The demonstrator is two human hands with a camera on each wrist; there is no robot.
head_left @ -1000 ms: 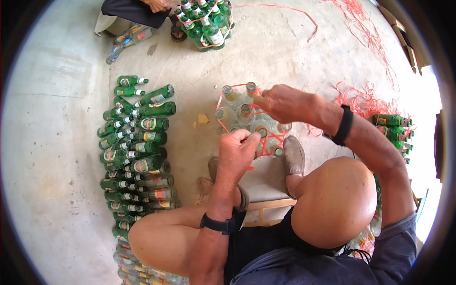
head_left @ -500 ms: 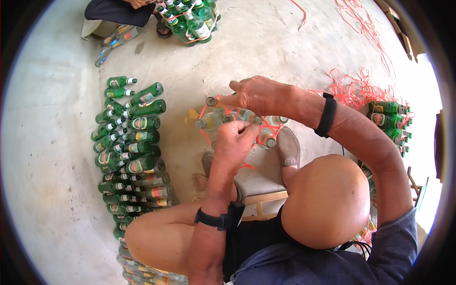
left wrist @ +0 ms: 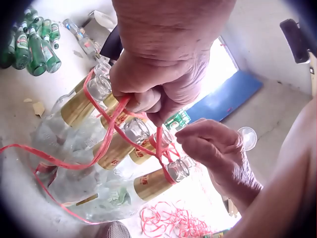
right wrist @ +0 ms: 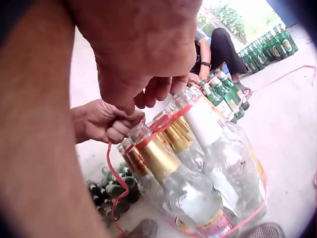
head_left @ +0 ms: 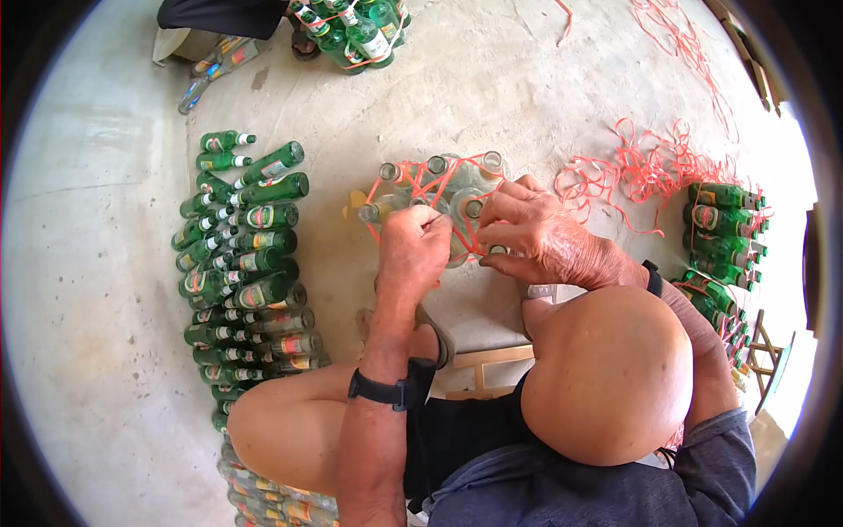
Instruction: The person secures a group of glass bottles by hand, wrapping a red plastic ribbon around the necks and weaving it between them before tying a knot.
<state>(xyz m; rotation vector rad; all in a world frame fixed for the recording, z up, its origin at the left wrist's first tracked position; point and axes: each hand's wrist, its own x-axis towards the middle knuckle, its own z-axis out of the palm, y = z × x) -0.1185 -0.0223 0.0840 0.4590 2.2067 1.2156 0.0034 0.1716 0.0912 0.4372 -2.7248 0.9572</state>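
Two bare hands in play here, one left hand [head_left: 414, 250] and one right hand [head_left: 537, 230], and each arm wears a black wristband [head_left: 379, 390], so that makes two! Between them, one bundle of clear bottles [head_left: 463, 200], and I count at least six mouths! Up top, one tied bundle of green bottles [head_left: 360, 37]. Bottle stacks on the floor: one on the left [head_left: 255, 255], one on the right [head_left: 724, 230], too crowded for an exact tally! Two shoes [right wrist: 263, 232], one blue board [left wrist: 228, 96], one second person [right wrist: 229, 52], and one wooden-edged stool [head_left: 479, 357]!
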